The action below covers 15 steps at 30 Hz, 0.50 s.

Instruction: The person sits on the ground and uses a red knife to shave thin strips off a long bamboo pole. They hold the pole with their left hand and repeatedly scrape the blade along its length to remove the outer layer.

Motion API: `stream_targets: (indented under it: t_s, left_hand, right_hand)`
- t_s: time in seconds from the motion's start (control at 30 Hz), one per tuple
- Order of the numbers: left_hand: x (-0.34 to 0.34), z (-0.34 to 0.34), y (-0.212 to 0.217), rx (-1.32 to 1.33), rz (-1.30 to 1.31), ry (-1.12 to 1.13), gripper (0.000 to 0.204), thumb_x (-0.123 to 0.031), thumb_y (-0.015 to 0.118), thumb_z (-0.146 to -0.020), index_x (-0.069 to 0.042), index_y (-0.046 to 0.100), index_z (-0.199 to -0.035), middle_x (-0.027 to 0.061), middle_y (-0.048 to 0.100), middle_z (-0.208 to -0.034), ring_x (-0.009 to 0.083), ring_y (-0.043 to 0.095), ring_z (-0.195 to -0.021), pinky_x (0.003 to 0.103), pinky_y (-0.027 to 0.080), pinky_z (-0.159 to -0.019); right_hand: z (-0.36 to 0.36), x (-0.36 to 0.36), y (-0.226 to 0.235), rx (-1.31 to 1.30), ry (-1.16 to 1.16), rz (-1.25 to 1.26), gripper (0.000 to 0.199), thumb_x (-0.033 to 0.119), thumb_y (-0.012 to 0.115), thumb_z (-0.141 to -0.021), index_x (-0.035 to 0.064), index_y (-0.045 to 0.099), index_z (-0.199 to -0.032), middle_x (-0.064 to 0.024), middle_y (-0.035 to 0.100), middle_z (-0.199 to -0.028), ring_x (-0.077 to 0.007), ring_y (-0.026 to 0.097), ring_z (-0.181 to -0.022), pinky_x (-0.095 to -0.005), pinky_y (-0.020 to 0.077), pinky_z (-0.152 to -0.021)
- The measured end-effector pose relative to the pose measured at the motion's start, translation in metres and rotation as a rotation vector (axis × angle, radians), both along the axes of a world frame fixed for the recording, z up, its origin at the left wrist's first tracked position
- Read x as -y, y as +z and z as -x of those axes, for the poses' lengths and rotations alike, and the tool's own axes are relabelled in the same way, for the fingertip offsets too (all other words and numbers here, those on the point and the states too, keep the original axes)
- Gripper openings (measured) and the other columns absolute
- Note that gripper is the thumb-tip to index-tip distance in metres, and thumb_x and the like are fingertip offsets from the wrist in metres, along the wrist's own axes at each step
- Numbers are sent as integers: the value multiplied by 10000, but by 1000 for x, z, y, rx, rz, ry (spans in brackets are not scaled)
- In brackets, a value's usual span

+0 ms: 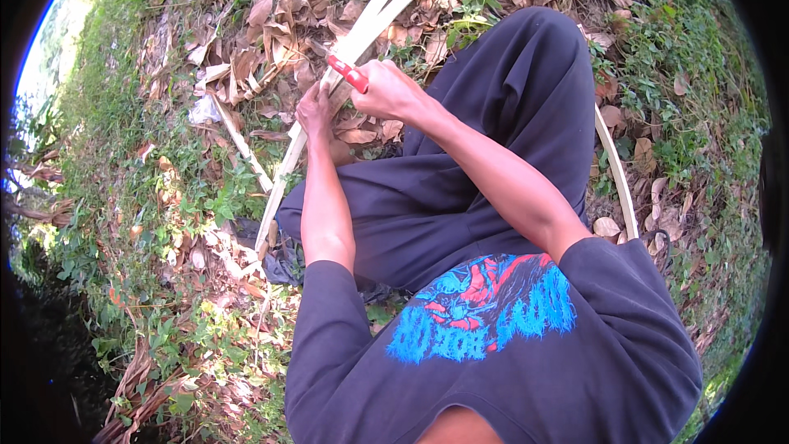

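A long pale strip [283,168], looking like split wood or bamboo, runs from beside my left knee up past both hands. Beyond my hands it shows as two pale lengths [382,16] side by side that part toward the top edge. My left hand [314,111] is closed around the strip. Just above it, my right hand [386,92] grips a red-handled knife [348,74] laid across the pale wood. The knife's short dark blade points to the upper left, and exactly where its edge meets the wood is hard to make out.
I sit on the ground with legs bent in dark trousers [509,107]. Dry brown leaves [279,20] and green weeds [682,57] surround me. Another pale stick [242,144] lies to the left near a whitish plastic scrap [204,111]. A curved pale strip [615,168] lies at right.
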<state>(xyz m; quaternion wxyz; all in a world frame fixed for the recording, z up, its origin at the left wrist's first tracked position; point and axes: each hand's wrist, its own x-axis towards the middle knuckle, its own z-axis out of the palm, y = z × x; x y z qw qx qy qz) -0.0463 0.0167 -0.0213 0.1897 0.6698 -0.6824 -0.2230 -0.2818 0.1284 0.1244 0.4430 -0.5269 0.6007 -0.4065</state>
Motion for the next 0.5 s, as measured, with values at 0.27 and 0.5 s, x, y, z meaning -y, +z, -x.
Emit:
stream_targets:
  t_s: [0.27,0.5]
  left_hand:
    - [-8,-1,3,-39,63,6,418,-415,633,-924,-110,713,-1197,172,720,-1085,351,678,-1048,418,475,-951]
    - [4,1,-2,-58,0,7,435,-432,632,-921,-117,705,-1212,172,716,-1094,351,679,-1049,414,477,-955]
  right_hand:
    - [37,-68,31,8,35,-55,139,79,532,-784,-41,554,-718,-284,566,-654,-466,602,-698,-496,479,-646]
    - [1,-1,-7,-50,51,30,159,104,542,-791,-45,569,-741,-266,582,-642,-429,608,-622,-486,489,-636]
